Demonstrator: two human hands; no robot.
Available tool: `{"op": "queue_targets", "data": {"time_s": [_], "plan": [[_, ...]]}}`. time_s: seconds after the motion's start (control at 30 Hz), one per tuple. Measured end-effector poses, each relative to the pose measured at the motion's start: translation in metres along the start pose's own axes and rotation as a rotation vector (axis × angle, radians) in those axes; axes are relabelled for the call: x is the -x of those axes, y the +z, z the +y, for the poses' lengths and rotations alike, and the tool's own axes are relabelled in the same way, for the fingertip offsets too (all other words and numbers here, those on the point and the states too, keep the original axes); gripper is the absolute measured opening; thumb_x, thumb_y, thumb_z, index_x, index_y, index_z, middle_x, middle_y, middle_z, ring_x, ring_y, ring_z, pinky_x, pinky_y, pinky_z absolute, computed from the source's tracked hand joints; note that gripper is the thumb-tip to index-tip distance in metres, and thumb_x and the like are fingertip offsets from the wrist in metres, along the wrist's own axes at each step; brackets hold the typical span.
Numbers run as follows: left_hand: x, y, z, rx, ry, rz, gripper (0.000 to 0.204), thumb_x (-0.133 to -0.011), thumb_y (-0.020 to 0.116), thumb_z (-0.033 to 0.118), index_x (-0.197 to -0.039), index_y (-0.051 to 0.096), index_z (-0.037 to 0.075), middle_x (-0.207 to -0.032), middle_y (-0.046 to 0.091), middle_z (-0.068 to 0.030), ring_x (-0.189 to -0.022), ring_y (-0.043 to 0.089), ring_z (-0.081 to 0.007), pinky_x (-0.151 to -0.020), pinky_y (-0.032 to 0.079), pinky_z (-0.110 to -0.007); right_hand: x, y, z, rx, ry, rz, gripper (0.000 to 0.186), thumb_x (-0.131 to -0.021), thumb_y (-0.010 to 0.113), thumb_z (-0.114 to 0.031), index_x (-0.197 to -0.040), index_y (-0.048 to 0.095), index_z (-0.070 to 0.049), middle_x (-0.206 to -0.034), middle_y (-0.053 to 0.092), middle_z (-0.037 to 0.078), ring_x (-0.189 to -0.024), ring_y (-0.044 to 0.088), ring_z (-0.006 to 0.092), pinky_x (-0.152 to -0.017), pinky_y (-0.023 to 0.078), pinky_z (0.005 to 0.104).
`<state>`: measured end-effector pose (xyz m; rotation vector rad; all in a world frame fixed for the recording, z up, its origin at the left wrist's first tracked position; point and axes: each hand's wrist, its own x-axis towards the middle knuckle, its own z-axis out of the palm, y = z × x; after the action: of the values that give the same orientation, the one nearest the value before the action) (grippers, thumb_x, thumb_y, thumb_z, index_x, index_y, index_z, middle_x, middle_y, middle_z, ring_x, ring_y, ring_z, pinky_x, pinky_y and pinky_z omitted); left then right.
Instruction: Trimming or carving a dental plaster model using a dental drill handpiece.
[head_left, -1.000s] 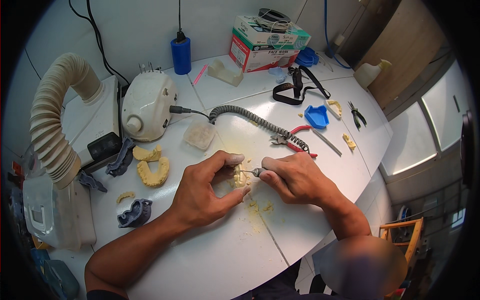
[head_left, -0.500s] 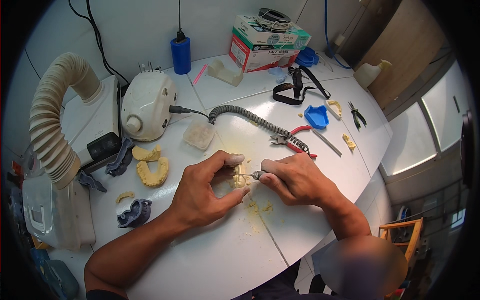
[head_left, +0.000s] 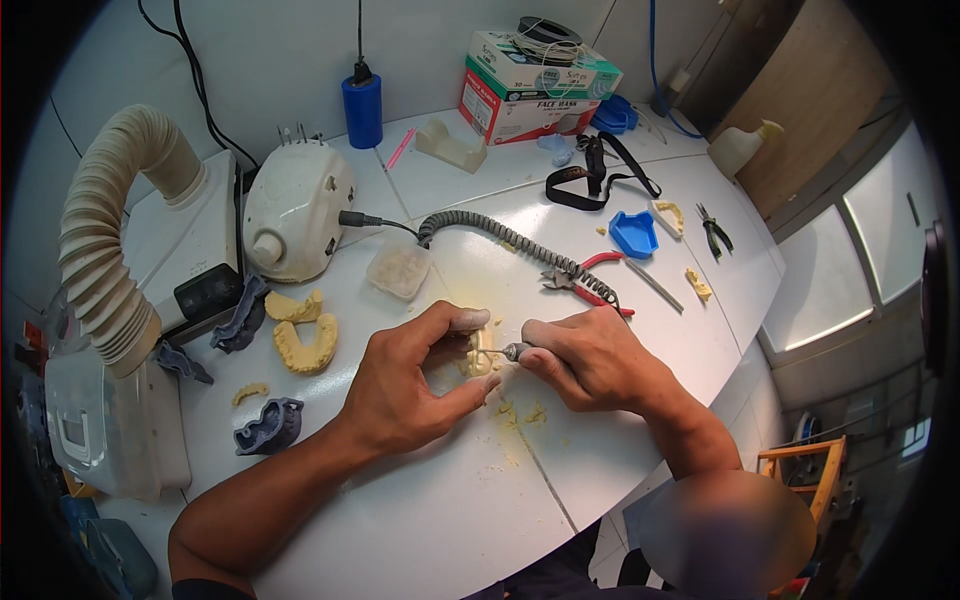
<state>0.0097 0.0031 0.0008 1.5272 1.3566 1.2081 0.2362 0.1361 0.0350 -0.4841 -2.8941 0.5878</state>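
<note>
Between the thumb and fingers of my left hand [head_left: 420, 375] is a small pale-yellow dental model [head_left: 481, 352], held at its two ends. My right hand [head_left: 590, 360] is closed round a rotary handpiece [head_left: 516, 351], and most of its body is hidden by the fingers. The thin bur at its tip reaches the right side of the model. Yellow shavings [head_left: 520, 413] and dust lie on the white table just below. A grey coiled cord [head_left: 510, 236] runs from the white motor unit [head_left: 298, 215] toward my right hand.
Yellow dental casts [head_left: 305, 345] and grey moulds [head_left: 270, 427] lie left of my hands. Red-handled cutters [head_left: 590, 283], a metal rod [head_left: 655, 285] and a blue tray [head_left: 634, 234] are to the right. A ribbed suction hose [head_left: 95, 240] arches at far left; boxes [head_left: 535, 95] stand behind.
</note>
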Motion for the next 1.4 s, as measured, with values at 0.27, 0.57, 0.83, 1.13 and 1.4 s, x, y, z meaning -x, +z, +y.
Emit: {"op": "queue_targets", "data": {"time_s": [0.27,0.57,0.83,1.13,1.4], "plan": [[0.0009,-0.0006,-0.001,-0.023,0.014,-0.014,0.053,-0.088,0.084,0.009,-0.134,0.062,-0.006,-0.124,0.074,-0.0187,-0.119,0.073,-0.0231,-0.11,0.055,-0.036,-0.0004,0.0002,-0.0024,0.015,0.045,0.017,0.038,-0.112,0.053,-0.039,-0.092,0.06,-0.008,-0.064,0.062,0.015,-0.059,0.063,0.0397,-0.057,0.046,0.0489],[-0.0002,-0.0003,-0.0006,-0.005,0.021,0.001,0.055,-0.087,0.085,0.009,-0.135,0.063,-0.005,-0.123,0.074,-0.0182,-0.118,0.073,-0.0238,-0.11,0.055,-0.037,0.0002,-0.0002,-0.0004,-0.003,0.0,-0.008,0.039,-0.112,0.053,-0.039,-0.091,0.06,-0.008,-0.063,0.062,0.016,-0.059,0.063,0.0403,-0.057,0.046,0.0488],[0.0005,0.0001,-0.0022,0.005,0.02,0.007,0.055,-0.087,0.085,0.009,-0.135,0.062,-0.006,-0.125,0.073,-0.0195,-0.119,0.073,-0.025,-0.111,0.055,-0.037,0.0008,-0.0032,-0.0014,-0.005,-0.009,-0.042,0.04,-0.112,0.052,-0.041,-0.091,0.06,-0.007,-0.064,0.062,0.015,-0.06,0.063,0.0402,-0.057,0.047,0.0488],[0.0015,-0.001,-0.0023,-0.007,0.022,-0.012,0.055,-0.087,0.085,0.009,-0.135,0.062,-0.005,-0.126,0.072,-0.0199,-0.12,0.073,-0.0253,-0.111,0.055,-0.038,-0.0005,0.0009,-0.0014,-0.006,0.038,0.001,0.04,-0.113,0.052,-0.04,-0.091,0.06,-0.007,-0.064,0.062,0.016,-0.06,0.063,0.0406,-0.058,0.047,0.0494],[0.001,-0.0001,-0.0005,-0.004,0.02,-0.001,0.055,-0.087,0.085,0.009,-0.135,0.062,-0.005,-0.124,0.072,-0.018,-0.117,0.073,-0.0234,-0.11,0.056,-0.037,-0.0002,-0.0002,-0.001,-0.006,0.025,-0.011,0.04,-0.113,0.052,-0.04,-0.091,0.06,-0.007,-0.062,0.061,0.016,-0.058,0.062,0.0404,-0.057,0.046,0.0492]]}}
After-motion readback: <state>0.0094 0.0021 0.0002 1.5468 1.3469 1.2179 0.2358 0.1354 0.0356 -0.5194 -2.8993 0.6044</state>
